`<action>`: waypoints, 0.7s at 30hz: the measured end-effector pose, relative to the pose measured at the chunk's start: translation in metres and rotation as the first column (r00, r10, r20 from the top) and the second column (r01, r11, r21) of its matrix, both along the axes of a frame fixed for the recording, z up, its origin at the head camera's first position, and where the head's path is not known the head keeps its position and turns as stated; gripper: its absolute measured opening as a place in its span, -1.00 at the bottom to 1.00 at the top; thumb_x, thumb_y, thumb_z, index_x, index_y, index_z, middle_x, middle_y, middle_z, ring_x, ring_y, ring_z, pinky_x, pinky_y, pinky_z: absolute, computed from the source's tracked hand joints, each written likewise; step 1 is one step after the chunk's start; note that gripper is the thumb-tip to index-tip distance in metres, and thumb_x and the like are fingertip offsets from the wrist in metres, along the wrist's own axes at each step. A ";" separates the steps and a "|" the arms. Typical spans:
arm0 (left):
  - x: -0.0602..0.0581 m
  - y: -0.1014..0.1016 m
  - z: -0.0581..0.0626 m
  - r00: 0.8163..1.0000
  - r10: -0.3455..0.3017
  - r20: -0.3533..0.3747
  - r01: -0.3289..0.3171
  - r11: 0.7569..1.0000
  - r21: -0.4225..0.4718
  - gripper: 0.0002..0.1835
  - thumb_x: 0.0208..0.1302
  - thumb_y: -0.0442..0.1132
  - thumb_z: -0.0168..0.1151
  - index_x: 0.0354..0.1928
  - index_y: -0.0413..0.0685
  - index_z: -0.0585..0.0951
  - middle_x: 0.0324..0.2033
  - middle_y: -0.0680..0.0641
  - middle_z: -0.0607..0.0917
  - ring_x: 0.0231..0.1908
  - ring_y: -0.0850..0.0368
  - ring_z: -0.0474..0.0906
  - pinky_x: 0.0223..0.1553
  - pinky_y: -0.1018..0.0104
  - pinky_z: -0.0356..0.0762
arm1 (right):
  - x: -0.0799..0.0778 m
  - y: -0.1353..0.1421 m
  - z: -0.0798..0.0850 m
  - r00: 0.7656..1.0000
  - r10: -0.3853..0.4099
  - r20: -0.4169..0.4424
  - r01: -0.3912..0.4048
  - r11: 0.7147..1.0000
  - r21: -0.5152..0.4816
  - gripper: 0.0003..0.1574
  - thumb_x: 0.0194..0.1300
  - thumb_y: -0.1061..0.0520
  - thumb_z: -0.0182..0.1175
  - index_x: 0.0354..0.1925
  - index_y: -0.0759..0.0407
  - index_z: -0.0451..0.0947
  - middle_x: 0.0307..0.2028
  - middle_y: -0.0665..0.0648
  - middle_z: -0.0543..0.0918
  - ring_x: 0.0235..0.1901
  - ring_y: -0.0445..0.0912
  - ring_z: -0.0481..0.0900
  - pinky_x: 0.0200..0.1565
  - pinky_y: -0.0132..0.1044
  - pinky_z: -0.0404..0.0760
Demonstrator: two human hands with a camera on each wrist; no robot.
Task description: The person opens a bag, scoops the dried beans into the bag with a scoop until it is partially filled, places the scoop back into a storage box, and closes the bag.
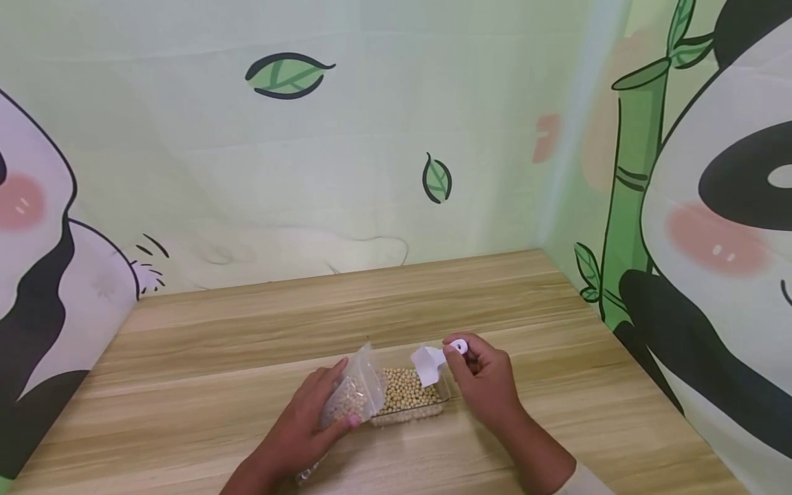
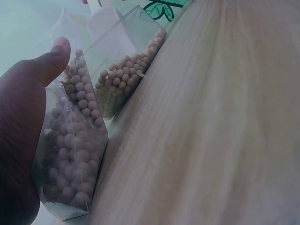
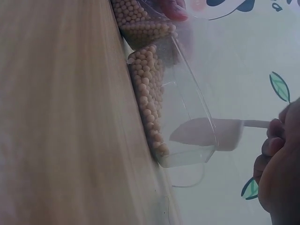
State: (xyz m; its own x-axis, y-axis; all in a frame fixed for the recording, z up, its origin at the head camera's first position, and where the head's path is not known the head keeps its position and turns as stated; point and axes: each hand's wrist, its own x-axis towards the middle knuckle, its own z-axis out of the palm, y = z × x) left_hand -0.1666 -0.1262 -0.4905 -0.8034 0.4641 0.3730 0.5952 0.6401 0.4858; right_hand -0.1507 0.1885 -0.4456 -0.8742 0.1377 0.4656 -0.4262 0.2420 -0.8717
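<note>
My left hand (image 1: pixel 300 426) holds a clear zip bag (image 1: pixel 351 397) of pale round beans, fingers along its far side and thumb on the near side. The bag stands tilted on the table, its top leaning toward a clear plastic box (image 1: pixel 411 414). A layer of the same beans (image 1: pixel 401 390) covers the bottom of the box. On the right, my right hand (image 1: pixel 489 378) pinches the handle of a white scoop (image 1: pixel 427 364). In the right wrist view, the scoop's bowl (image 3: pixel 201 133) overlaps the box's far end, above the level of the beans.
The wood-grain table (image 1: pixel 247 337) extends around the box on every side. Behind it hangs a pale green backdrop (image 1: pixel 346 172) with leaf drawings, and printed pandas and bamboo (image 1: pixel 637 151) line the sides.
</note>
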 end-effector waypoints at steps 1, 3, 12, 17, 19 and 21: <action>0.000 0.000 0.000 1.000 -0.002 -0.003 0.002 1.000 0.000 -0.06 0.45 0.09 0.45 0.72 0.01 0.24 0.33 -0.07 0.61 0.21 0.19 0.52 0.19 0.02 0.65 | 0.000 0.000 -0.001 1.000 -0.001 -0.029 0.002 0.999 0.049 -0.90 0.49 0.37 0.29 -0.14 0.35 0.76 -0.51 0.09 0.69 -0.59 -0.36 0.40 -0.55 -0.44 0.42; 0.000 0.000 0.000 1.000 -0.003 -0.009 0.003 1.000 0.000 -0.06 0.45 0.09 0.45 0.72 0.04 0.24 0.33 -0.07 0.61 0.21 0.20 0.52 0.19 0.02 0.65 | 0.000 0.000 -0.003 0.997 0.008 -0.082 0.003 0.991 0.137 -0.90 0.45 0.39 0.31 -0.18 0.32 0.76 -0.50 0.11 0.72 -0.58 -0.39 0.38 -0.56 -0.44 0.42; -0.001 -0.001 -0.002 0.999 -0.013 -0.036 0.013 1.000 -0.002 -0.06 0.44 0.06 0.46 0.71 -0.01 0.25 0.32 -0.07 0.62 0.21 0.19 0.53 0.17 0.01 0.65 | -0.002 -0.002 0.000 0.994 -0.043 0.097 0.031 0.992 0.123 -0.91 0.41 0.41 0.30 -0.24 0.35 0.75 -0.58 0.15 0.70 -0.63 -0.31 0.47 -0.56 -0.45 0.40; -0.001 -0.001 -0.002 0.999 -0.012 -0.037 0.012 1.000 -0.002 -0.05 0.43 0.06 0.46 0.72 0.03 0.23 0.32 -0.07 0.62 0.23 0.17 0.53 0.19 -0.02 0.65 | -0.005 -0.002 0.004 0.937 -0.055 0.345 0.068 0.997 -0.025 -0.88 0.49 0.31 0.29 -0.18 0.36 0.74 -0.63 0.09 0.63 -0.71 -0.24 0.39 -0.62 -0.42 0.31; -0.001 -0.001 -0.002 0.999 -0.013 -0.041 0.013 1.000 -0.001 -0.05 0.43 0.06 0.47 0.72 0.04 0.23 0.32 -0.07 0.62 0.23 0.17 0.53 0.20 -0.02 0.65 | -0.006 -0.002 0.004 0.912 -0.042 0.408 0.066 0.997 -0.047 -0.87 0.51 0.28 0.30 -0.15 0.36 0.73 -0.63 0.04 0.63 -0.74 -0.24 0.30 -0.65 -0.40 0.30; -0.001 -0.001 -0.002 0.999 -0.016 -0.051 0.016 1.000 0.000 -0.04 0.42 0.05 0.48 0.72 0.04 0.23 0.32 -0.07 0.62 0.23 0.17 0.53 0.19 -0.01 0.65 | -0.007 -0.002 0.003 0.891 -0.016 0.455 0.050 0.997 -0.062 -0.86 0.51 0.26 0.31 -0.13 0.36 0.71 -0.63 0.01 0.64 -0.76 -0.24 0.26 -0.68 -0.38 0.31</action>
